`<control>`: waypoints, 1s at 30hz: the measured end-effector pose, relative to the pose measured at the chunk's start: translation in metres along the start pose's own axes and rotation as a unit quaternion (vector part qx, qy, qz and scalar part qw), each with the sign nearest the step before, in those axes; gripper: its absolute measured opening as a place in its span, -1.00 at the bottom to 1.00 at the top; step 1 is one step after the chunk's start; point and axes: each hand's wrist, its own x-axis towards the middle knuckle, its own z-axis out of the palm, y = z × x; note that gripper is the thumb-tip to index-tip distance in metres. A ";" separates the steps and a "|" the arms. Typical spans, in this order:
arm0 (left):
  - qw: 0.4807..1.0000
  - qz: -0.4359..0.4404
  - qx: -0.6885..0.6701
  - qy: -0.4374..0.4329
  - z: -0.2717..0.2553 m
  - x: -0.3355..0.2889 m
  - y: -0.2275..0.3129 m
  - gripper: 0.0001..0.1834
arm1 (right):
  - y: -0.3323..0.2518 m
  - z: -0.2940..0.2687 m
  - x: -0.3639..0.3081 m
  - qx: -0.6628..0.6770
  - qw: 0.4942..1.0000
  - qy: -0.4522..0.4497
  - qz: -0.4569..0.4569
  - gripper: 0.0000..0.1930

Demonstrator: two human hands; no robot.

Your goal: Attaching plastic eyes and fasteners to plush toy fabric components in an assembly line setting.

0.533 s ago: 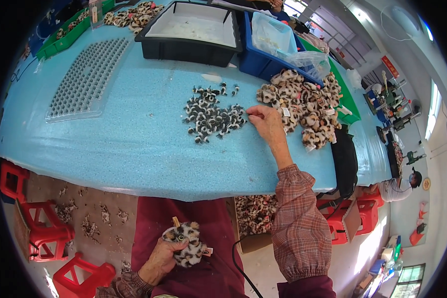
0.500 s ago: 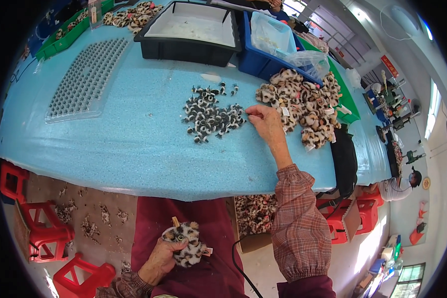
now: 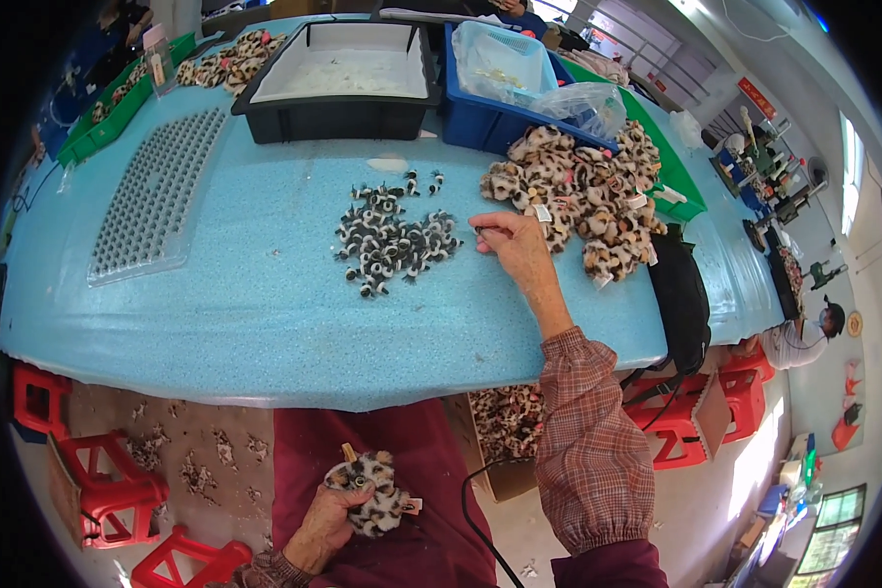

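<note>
Over my lap, my left hand [image 3: 321,529] grips a small leopard-print plush toy [image 3: 374,505], thumb across its front. The toy has a round eye, a tan tab sticking up at its top and a white label at its side. Above the blue table, my right hand [image 3: 521,257] has thumb and forefinger pinched on a tiny dark piece [image 3: 479,230], mostly hidden by the fingertips. Just left of those fingertips lies a loose pile of small black-and-white pieces [image 3: 392,243]. A heap of similar leopard-print plush toys [image 3: 583,201] rests right of and beyond that hand.
A clear tray of small dark parts [image 3: 152,201] lies at left. Farther back stand a black bin [image 3: 343,120], a blue crate [image 3: 475,125] and green trays. A black bag [image 3: 681,299] hangs at the table's right edge. Below are a carton [image 3: 500,480] and red stools [image 3: 118,500].
My right hand has drawn slightly away from the pile's right edge, and a dark piece now shows in its fingertips. The left hand still holds the plush toy. The view has shifted a little.
</note>
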 end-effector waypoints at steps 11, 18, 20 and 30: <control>0.999 -0.036 -0.018 0.024 0.014 0.015 0.005 -0.59 | -0.003 -0.007 -0.002 0.113 0.993 -0.028 0.022 -0.75; 0.998 -0.050 -0.021 0.024 0.019 0.028 0.009 -0.59 | 0.005 -0.014 0.000 0.202 0.978 -0.042 0.035 -0.82; 0.998 -0.054 -0.016 0.023 0.021 0.032 0.011 -0.59 | 0.007 -0.016 0.002 0.165 0.985 -0.011 0.045 -0.83; 0.997 -0.056 -0.029 0.039 0.013 0.037 0.012 -0.60 | -0.001 -0.001 0.000 -0.022 0.999 -0.013 -0.038 -0.73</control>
